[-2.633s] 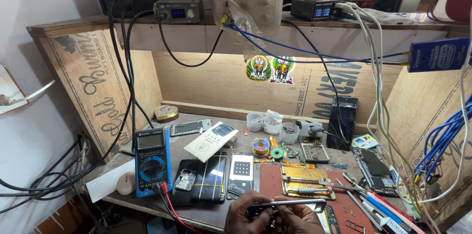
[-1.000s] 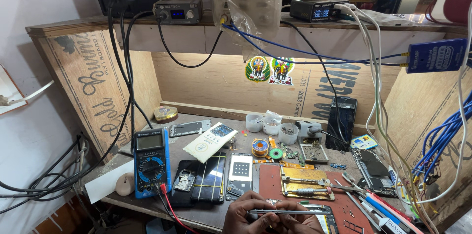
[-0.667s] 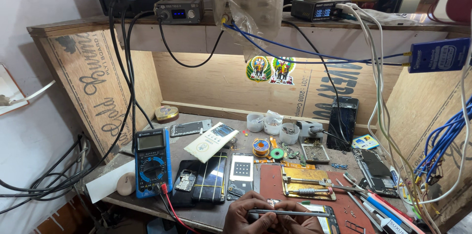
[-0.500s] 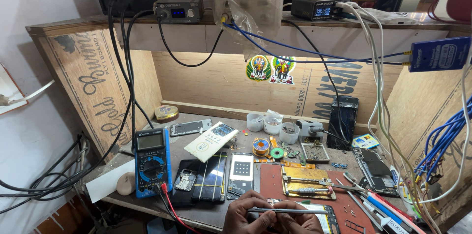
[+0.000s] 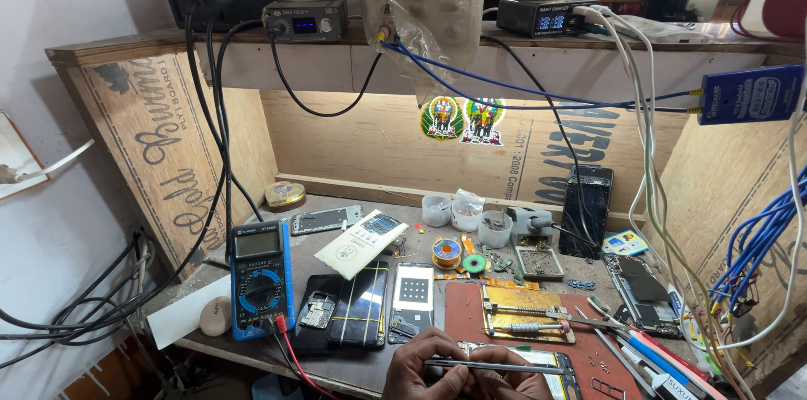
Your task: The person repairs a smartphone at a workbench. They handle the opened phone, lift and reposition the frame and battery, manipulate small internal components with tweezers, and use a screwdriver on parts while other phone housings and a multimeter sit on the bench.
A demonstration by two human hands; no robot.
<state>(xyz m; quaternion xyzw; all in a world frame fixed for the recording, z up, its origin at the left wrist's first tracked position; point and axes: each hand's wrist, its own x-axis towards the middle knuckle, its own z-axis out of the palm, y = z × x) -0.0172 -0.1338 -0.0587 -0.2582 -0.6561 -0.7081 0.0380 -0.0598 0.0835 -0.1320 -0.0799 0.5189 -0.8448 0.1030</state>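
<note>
At the bottom edge of the view, my left hand [image 5: 420, 371] and my right hand [image 5: 513, 383] are together over the front of the bench. Both grip a thin, long metal strip [image 5: 483, 364] that lies horizontally between my fingers. Just under and right of it lies an opened phone [image 5: 546, 362] on a red-brown work mat [image 5: 458, 312]. A brass-coloured board holder [image 5: 525, 312] with a screwdriver on it sits just beyond my hands.
A blue multimeter [image 5: 259, 278] with red lead stands at front left beside several dark phones [image 5: 361, 303]. Small cups [image 5: 466, 211], solder reels [image 5: 447, 250], tweezers and pens [image 5: 647, 350] crowd the right. Cables [image 5: 664, 198] hang from the shelf's instruments.
My hands have stayed at the bottom edge, shifting only slightly. The dark tweezer-like tool seen earlier between them has given way to the thin metal strip held level.
</note>
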